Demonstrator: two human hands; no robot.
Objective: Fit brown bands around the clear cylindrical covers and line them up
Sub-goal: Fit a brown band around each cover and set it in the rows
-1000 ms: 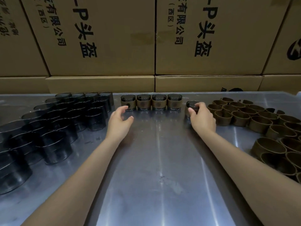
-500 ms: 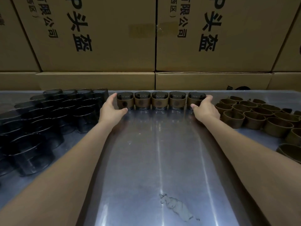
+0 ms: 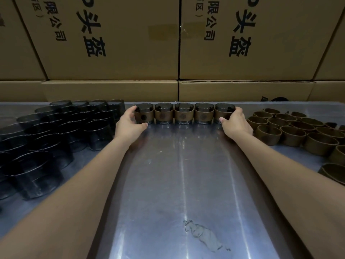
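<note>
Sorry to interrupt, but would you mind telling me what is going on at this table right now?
A person is lining up clear covers fitted with brown bands on a metal table. The left hand grips the leftmost banded cover and the right hand grips the rightmost banded cover, bracketing a row of five. Bare clear covers stand to the left, loose brown bands to the right.
</note>
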